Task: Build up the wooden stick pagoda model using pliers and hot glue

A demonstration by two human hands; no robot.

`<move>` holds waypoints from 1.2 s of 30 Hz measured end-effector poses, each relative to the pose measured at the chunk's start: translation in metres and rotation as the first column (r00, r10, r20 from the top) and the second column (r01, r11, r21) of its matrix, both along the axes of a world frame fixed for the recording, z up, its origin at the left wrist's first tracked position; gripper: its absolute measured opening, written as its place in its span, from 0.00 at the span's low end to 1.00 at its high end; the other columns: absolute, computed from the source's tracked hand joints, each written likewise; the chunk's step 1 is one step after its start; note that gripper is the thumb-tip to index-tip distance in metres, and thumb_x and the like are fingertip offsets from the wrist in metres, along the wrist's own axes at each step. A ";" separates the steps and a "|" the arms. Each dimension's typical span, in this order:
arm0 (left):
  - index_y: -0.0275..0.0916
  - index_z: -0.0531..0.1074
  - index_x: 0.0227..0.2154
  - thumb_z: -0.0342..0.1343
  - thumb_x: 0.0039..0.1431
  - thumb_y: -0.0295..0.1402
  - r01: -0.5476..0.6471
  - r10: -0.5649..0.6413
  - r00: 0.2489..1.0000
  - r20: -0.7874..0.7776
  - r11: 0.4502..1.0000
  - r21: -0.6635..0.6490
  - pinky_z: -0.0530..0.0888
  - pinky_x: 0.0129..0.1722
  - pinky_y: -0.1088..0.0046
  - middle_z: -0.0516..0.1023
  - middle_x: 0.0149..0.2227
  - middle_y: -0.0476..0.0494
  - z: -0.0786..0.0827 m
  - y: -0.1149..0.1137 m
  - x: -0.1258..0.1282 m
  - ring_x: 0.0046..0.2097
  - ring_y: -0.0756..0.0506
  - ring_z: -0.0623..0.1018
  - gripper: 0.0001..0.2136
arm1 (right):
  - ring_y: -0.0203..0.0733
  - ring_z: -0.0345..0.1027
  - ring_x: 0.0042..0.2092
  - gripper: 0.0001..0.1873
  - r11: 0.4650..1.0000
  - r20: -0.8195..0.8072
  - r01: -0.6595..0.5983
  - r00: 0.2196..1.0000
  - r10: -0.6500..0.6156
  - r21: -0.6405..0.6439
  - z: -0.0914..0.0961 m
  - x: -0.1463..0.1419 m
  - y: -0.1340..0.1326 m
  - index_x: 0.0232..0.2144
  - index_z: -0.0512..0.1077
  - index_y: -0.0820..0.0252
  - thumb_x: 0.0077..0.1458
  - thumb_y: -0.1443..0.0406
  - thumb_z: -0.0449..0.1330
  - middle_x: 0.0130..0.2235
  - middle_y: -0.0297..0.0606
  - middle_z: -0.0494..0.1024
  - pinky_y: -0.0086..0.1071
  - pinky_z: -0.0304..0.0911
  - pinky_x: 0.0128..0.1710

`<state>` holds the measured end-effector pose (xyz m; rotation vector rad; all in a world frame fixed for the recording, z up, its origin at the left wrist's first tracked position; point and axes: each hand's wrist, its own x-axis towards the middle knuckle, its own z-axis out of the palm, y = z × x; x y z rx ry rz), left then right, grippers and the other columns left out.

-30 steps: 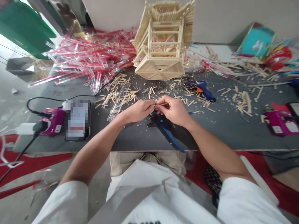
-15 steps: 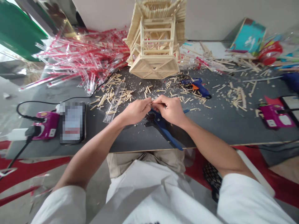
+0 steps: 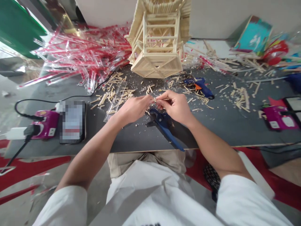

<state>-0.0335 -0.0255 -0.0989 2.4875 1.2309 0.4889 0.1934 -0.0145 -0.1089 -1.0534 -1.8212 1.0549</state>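
Above the middle of the table, my left hand [image 3: 135,108] and my right hand [image 3: 175,105] meet with fingertips pinched. A short pale wooden stick [image 3: 166,99] shows between the fingers of my right hand. What my left fingertips pinch is too small and covered to make out. Just below the hands lies a blue-handled cutter [image 3: 167,130], its jaw end partly under my right hand. Beyond them stands a pavilion model [image 3: 156,64] built from pale sticks, with a six-sided base. Cut stick pieces [image 3: 122,94] and crumbs are scattered around.
A blue glue gun [image 3: 203,88] lies right of the model. Red and clear plastic wrappers [image 3: 87,56] are heaped at back left. A phone [image 3: 72,122] lies beside a purple power strip [image 3: 47,124]; another purple power strip [image 3: 278,117] sits at the right edge.
My hands have drawn slightly apart, the right one turning so a stick between its fingers shows. More of the cutter is uncovered. The view has shifted a little.
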 end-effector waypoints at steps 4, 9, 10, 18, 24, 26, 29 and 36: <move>0.38 0.71 0.43 0.46 0.68 0.28 -0.046 0.043 0.996 0.081 0.998 0.036 0.66 0.32 0.73 0.81 0.35 0.45 -0.003 0.000 0.000 0.31 0.48 0.77 0.09 | 0.46 0.79 0.42 0.24 1.000 0.107 0.014 0.994 -0.016 0.019 0.013 0.012 0.001 0.51 0.76 0.58 0.62 0.47 0.66 0.42 0.42 0.82 0.44 0.76 0.47; 0.39 0.70 0.44 0.47 0.64 0.23 -0.049 0.037 0.986 0.165 0.997 0.064 0.71 0.35 0.74 0.83 0.37 0.47 -0.011 0.003 -0.003 0.34 0.49 0.80 0.11 | 0.64 0.66 0.64 0.42 0.996 0.595 -0.046 0.804 -0.008 0.075 0.033 0.044 -0.031 0.63 0.69 0.59 0.56 0.42 0.68 0.61 0.53 0.72 0.57 0.64 0.64; 0.39 0.70 0.45 0.47 0.63 0.23 -0.046 0.035 0.985 0.168 0.997 0.062 0.71 0.35 0.74 0.83 0.37 0.47 -0.011 0.003 -0.003 0.34 0.49 0.81 0.12 | 0.66 0.62 0.66 0.48 0.995 0.674 -0.080 0.739 0.022 0.055 0.033 0.048 -0.042 0.66 0.66 0.60 0.52 0.41 0.70 0.63 0.55 0.69 0.58 0.62 0.66; 0.38 0.71 0.46 0.46 0.62 0.23 -0.086 0.079 0.985 0.150 0.996 0.037 0.73 0.37 0.73 0.84 0.38 0.44 -0.008 -0.001 0.002 0.37 0.48 0.83 0.14 | 0.70 0.60 0.63 0.45 0.966 0.857 -0.179 0.510 -0.070 0.185 0.011 0.041 -0.090 0.67 0.57 0.77 0.59 0.54 0.67 0.61 0.66 0.66 0.56 0.60 0.64; 0.38 0.71 0.47 0.46 0.61 0.22 -0.162 0.151 0.973 0.177 0.985 0.052 0.72 0.36 0.74 0.83 0.37 0.44 -0.011 0.000 0.003 0.36 0.48 0.81 0.15 | 0.69 0.67 0.55 0.30 0.954 0.834 -0.065 0.505 -0.221 0.292 0.007 0.035 -0.090 0.62 0.63 0.78 0.64 0.62 0.53 0.53 0.66 0.71 0.56 0.65 0.54; 0.37 0.71 0.47 0.46 0.61 0.22 -0.187 0.170 0.964 0.204 0.980 0.070 0.72 0.35 0.74 0.82 0.36 0.45 -0.011 -0.002 0.004 0.34 0.49 0.79 0.15 | 0.65 0.70 0.52 0.28 0.970 0.803 0.035 0.556 -0.217 0.239 0.013 0.039 -0.088 0.60 0.66 0.76 0.66 0.60 0.52 0.51 0.64 0.72 0.54 0.66 0.52; 0.37 0.72 0.46 0.45 0.62 0.23 -0.214 0.194 0.960 0.204 0.974 0.078 0.69 0.32 0.74 0.82 0.35 0.45 -0.009 -0.005 0.007 0.31 0.50 0.76 0.14 | 0.58 0.73 0.47 0.24 0.987 0.708 0.157 0.693 -0.137 0.037 0.028 0.046 -0.083 0.54 0.70 0.65 0.69 0.53 0.50 0.49 0.56 0.75 0.47 0.67 0.48; 0.37 0.73 0.42 0.45 0.65 0.25 -0.220 0.188 0.956 0.225 0.967 0.128 0.66 0.30 0.75 0.80 0.32 0.45 -0.007 -0.009 0.013 0.29 0.52 0.73 0.11 | 0.46 0.73 0.38 0.20 0.948 0.388 0.125 0.921 -0.002 -0.292 0.040 0.040 -0.077 0.41 0.70 0.56 0.71 0.49 0.48 0.38 0.40 0.80 0.37 0.63 0.38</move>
